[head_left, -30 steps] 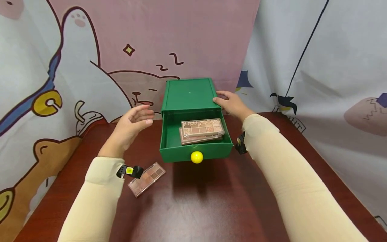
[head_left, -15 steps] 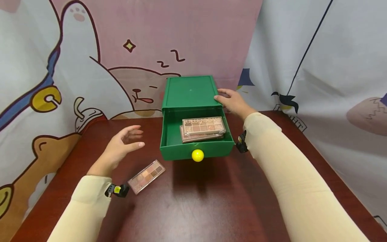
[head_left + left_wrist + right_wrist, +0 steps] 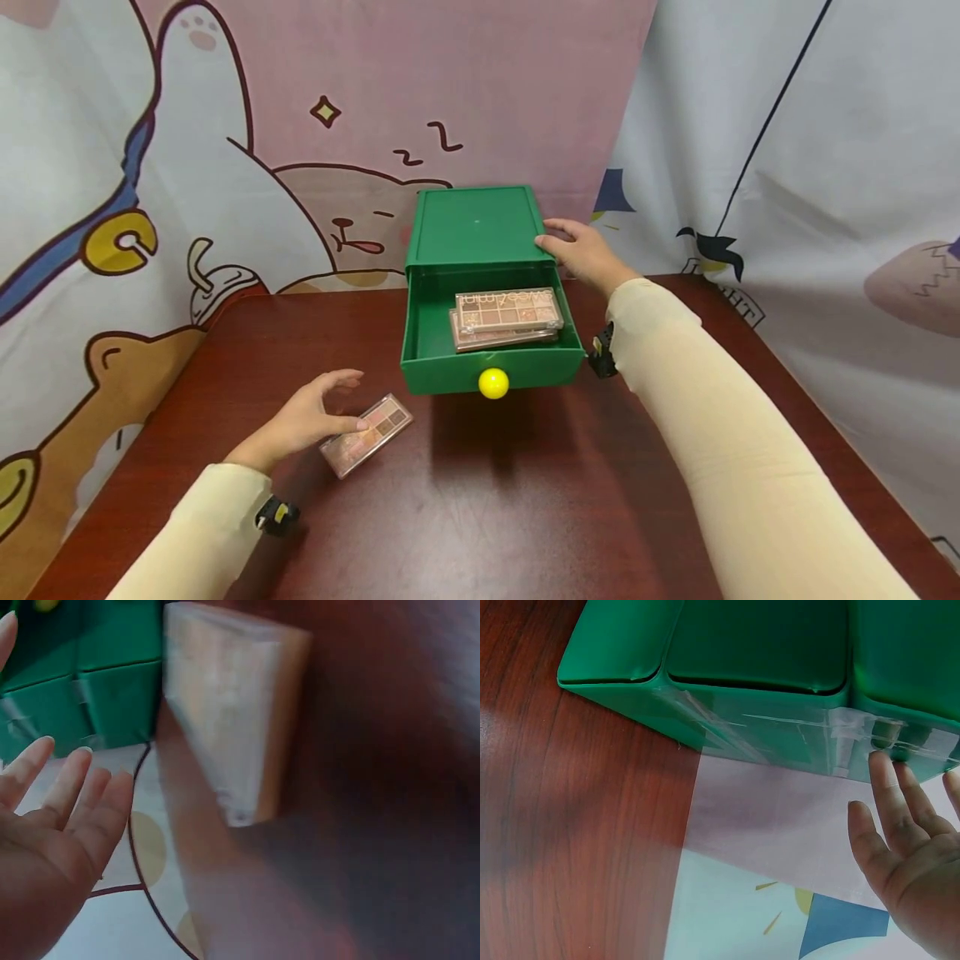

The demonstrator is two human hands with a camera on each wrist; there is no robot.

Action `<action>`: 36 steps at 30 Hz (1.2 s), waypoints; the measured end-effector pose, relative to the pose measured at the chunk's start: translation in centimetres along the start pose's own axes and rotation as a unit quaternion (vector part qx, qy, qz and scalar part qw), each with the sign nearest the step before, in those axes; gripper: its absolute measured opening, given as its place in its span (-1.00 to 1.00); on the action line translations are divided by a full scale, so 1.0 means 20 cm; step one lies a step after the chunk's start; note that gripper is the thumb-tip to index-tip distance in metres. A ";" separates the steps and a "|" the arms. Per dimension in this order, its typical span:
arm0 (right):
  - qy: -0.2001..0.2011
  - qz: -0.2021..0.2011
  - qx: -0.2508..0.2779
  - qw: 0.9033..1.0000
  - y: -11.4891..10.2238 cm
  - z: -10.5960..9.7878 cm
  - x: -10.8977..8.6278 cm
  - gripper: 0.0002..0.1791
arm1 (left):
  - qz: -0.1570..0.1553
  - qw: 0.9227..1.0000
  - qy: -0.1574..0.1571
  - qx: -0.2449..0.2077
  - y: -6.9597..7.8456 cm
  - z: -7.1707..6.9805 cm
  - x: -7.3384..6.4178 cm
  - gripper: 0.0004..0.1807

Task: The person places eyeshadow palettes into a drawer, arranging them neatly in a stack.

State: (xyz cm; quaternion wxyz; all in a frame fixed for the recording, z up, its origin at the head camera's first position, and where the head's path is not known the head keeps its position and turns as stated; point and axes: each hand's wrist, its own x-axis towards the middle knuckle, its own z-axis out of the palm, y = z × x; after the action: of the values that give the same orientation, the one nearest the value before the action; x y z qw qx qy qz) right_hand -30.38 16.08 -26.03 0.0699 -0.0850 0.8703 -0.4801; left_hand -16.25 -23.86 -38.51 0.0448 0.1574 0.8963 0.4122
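My left hand (image 3: 300, 425) hovers at the left of the table, fingers apart and loosely bent, its thumb overlapping an eyeshadow palette (image 3: 392, 415) in the head view. In the left wrist view the palette (image 3: 221, 705) appears blurred, with a gap between it and the fingers. My right hand (image 3: 588, 257) stays at the right side of a green drawer box (image 3: 480, 225). Its fingertips reach the taped side wall (image 3: 795, 742) in the right wrist view. The drawer (image 3: 450, 379), with a yellow knob (image 3: 493, 383), is pulled out. Inside, an eyeshadow palette (image 3: 510, 312) lies on another palette (image 3: 467, 342).
Everything stands on a dark red-brown wooden table (image 3: 480, 517). A cartoon-printed cloth (image 3: 525, 92) hangs close behind the box, and a pale cloth (image 3: 825, 167) hangs at the right. The drawer front juts out over the table, casting a shadow below.
My left hand has moved away from the drawer, leftward and down, to the palette on the table. My right hand keeps its place at the box, and the drawer stays pulled out.
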 end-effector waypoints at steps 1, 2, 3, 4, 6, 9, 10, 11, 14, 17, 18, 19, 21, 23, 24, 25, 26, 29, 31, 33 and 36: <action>0.000 -0.001 -0.001 1.000 0.00 0.00 0.00 -0.32 | 0.000 1.000 -0.006 0.001 -0.01 0.01 -0.01 -0.18; 0.000 -0.001 0.000 1.000 0.00 0.00 0.00 -0.32 | 0.000 1.000 -0.013 0.004 -0.02 0.02 -0.01 -0.18; 0.000 -0.003 0.002 1.000 0.00 0.00 0.00 -0.32 | 0.001 1.000 -0.019 0.006 -0.03 0.03 -0.01 -0.17; 0.000 -0.003 0.003 1.000 0.00 0.00 0.00 -0.33 | 0.000 1.000 -0.025 0.010 -0.03 0.04 -0.02 -0.17; 0.000 -0.005 0.005 1.000 0.00 0.00 -0.01 -0.33 | -0.003 0.999 -0.036 0.021 -0.04 0.05 -0.03 -0.14; 0.000 -0.005 0.007 1.000 0.00 0.00 0.00 -0.33 | -0.016 0.998 -0.042 0.050 -0.05 0.07 -0.06 -0.11; 0.000 -0.003 0.006 1.000 0.00 0.00 0.00 -0.33 | -0.022 0.997 -0.043 0.062 -0.05 0.08 -0.07 -0.10; 0.000 -0.002 0.006 1.000 0.00 0.00 0.00 -0.33 | -0.030 0.996 -0.042 0.069 -0.06 0.08 -0.07 -0.08; -0.001 0.003 0.004 1.000 0.01 0.00 0.01 -0.32 | -0.044 0.995 -0.036 0.086 -0.06 0.11 -0.10 -0.06; -0.002 0.004 0.007 1.000 0.00 0.00 0.00 -0.32 | -0.047 0.994 -0.027 0.096 -0.07 0.12 -0.11 -0.04; -0.002 0.004 0.009 1.000 0.00 0.00 0.00 -0.32 | -0.046 0.994 -0.026 0.099 -0.07 0.12 -0.12 -0.04; -0.004 0.004 0.012 1.000 0.00 0.00 0.00 -0.32 | -0.045 0.994 -0.024 0.101 -0.07 0.12 -0.12 -0.04; -0.005 0.005 0.019 1.000 0.00 0.00 0.00 -0.33 | -0.044 0.993 -0.023 0.104 -0.07 0.11 -0.13 -0.03; -0.006 0.006 0.021 1.000 0.00 0.01 0.00 -0.33 | -0.046 0.993 -0.023 0.109 -0.07 0.12 -0.13 -0.02; -0.006 0.007 0.023 1.000 0.00 0.01 0.00 -0.33 | -0.047 0.992 -0.023 0.111 -0.07 0.12 -0.13 -0.01; -0.006 0.007 0.024 1.000 -0.01 0.01 0.00 -0.33 | -0.048 0.992 -0.022 0.113 -0.07 0.12 -0.13 -0.01; -0.005 0.007 0.025 1.000 -0.01 0.01 0.01 -0.34 | -0.047 0.992 -0.022 0.116 -0.07 0.12 -0.13 0.00; -0.001 0.009 0.024 1.000 0.00 0.01 0.01 -0.34 | -0.052 0.991 -0.017 0.122 -0.08 0.13 -0.14 0.00; -0.002 0.009 0.023 1.000 0.00 0.01 0.01 -0.34 | -0.054 0.991 -0.016 0.125 -0.08 0.13 -0.14 -0.01; -0.004 0.008 0.020 1.000 0.00 0.01 0.01 -0.34 | -0.057 0.990 -0.013 0.128 -0.09 0.13 -0.14 -0.02; -0.006 0.005 0.018 1.000 0.00 0.01 0.01 -0.33 | -0.060 0.989 -0.009 0.133 -0.09 0.14 -0.14 -0.08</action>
State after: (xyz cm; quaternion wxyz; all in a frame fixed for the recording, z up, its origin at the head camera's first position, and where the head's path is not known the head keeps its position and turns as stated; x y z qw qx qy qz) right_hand -30.50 15.80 -26.09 0.0793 -0.0818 0.8614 -0.4949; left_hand -13.41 -23.95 -41.82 0.0561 0.1113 0.9506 0.2841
